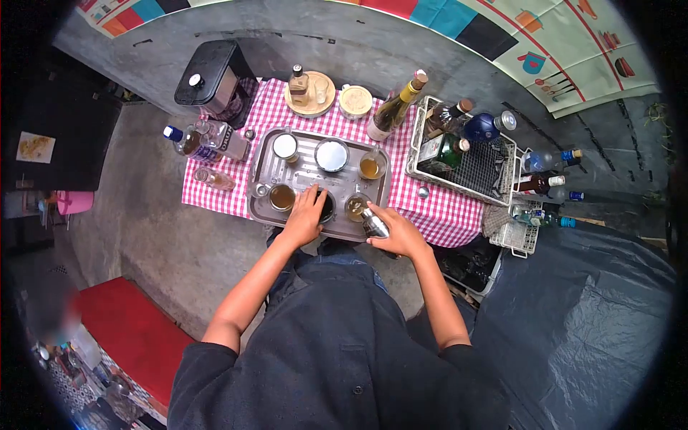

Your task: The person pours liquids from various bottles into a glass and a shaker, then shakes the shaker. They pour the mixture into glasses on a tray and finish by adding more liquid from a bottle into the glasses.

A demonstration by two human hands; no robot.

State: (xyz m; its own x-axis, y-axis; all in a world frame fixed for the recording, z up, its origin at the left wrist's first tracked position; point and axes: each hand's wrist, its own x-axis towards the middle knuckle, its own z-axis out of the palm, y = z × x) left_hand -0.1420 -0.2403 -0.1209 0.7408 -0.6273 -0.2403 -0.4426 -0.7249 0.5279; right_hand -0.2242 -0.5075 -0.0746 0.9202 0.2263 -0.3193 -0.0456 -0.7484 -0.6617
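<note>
My right hand (403, 235) grips a small silver metal container (374, 223), tilted at the near rim of a glass cup (356, 206) of amber liquid; whether anything flows cannot be seen. The fingers of my left hand (305, 221) are stretched out beside a cup of dark liquid (328, 206), partly covering it. To its left is a glass cup of brown liquid (282, 197). Farther back on the metal tray (304, 161) stand a white-topped cup (285, 147), a wider white-topped cup (332, 155) and a glass mug of amber liquid (370, 168).
A checkered cloth (437, 218) covers the table. Bottles (222, 140) and a black-topped machine (215, 79) stand left. Behind the tray are a round wooden board (312, 100), a lidded jar (355, 102) and a tall bottle (394, 107). A white basket (466, 188) holds bottles on the right.
</note>
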